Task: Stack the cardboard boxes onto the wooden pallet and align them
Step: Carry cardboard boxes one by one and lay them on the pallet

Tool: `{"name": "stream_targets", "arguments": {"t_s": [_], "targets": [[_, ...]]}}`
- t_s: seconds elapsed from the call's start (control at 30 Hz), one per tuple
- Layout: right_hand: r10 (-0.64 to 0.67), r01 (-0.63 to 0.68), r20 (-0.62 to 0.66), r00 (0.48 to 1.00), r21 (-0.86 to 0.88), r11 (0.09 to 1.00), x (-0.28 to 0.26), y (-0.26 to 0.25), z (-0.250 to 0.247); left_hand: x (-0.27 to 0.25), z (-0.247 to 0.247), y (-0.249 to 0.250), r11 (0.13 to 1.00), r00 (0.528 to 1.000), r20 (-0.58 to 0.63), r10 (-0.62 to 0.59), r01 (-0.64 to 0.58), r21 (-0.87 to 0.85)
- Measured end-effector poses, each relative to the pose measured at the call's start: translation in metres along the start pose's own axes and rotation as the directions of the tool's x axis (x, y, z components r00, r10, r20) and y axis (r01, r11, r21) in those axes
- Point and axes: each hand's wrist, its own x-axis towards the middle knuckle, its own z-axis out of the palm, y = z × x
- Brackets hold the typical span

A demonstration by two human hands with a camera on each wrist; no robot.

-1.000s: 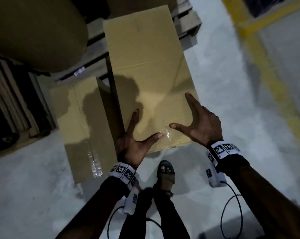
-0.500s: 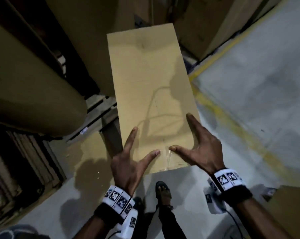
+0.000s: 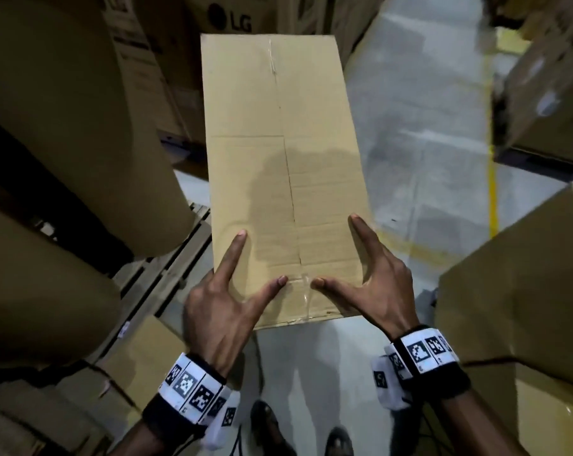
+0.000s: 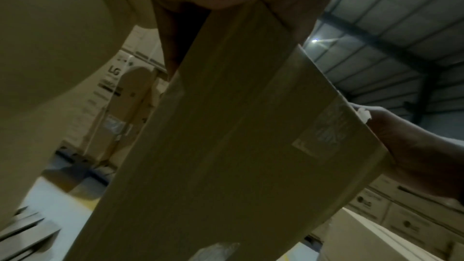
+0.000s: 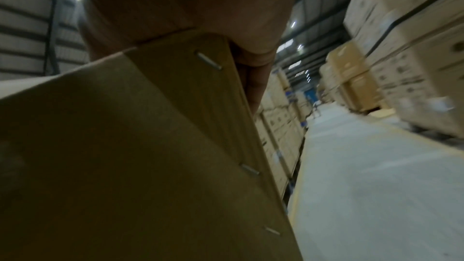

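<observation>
Left hand: left hand grips the near left corner of the cardboard box, index finger and thumb laid straight on the top face, the other fingers curled under the left side.
Right hand: right hand grips the near right corner the same way, thumb tips of both hands almost meeting at the clear tape on the near edge.
Box position: held in the air at the near end, long axis pointing away from the person, above the concrete floor and the right edge of the wooden pallet.
Change: half a second ago the box pointed at a plain brown stack; now the view is swung up and printed LG cartons stand behind its far end, and both grips are unchanged.
Left side: large brown rolls lie over the pallet, close beside the box.
Right side: another brown carton stands near the right wrist; a yellow floor line runs beyond it.
Below: the person's feet show under the near edge.
</observation>
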Motion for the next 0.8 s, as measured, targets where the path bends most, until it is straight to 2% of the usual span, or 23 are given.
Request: {"name": "stream_targets", "arguments": {"t_s": [0.27,0.4,0.57,0.8], "targets": [[0.032,-0.027,-0.2,0.979,0.027,0.999,-0.115,0.028,-0.114,-0.098,-0.003,0.097,0.97,0.98,-0.024,0.2,-0.201,-0.14],[0.053,-0.056,-0.25,0.967,-0.001,0.998,-0.193,0.054,-0.184,-0.182,0.001,0.147,0.964,0.97,-0.006,0.245,-0.244,-0.104],[0.085,-0.101,-0.296,0.951,-0.04,0.994,-0.291,0.079,-0.258,-0.289,0.006,0.199,0.945,0.959,-0.008,0.282,-0.279,-0.168],[0.105,-0.14,-0.343,0.934,-0.079,0.987,-0.414,0.103,-0.326,-0.408,0.008,0.231,0.908,0.928,0.013,0.372,-0.361,-0.212]]}}
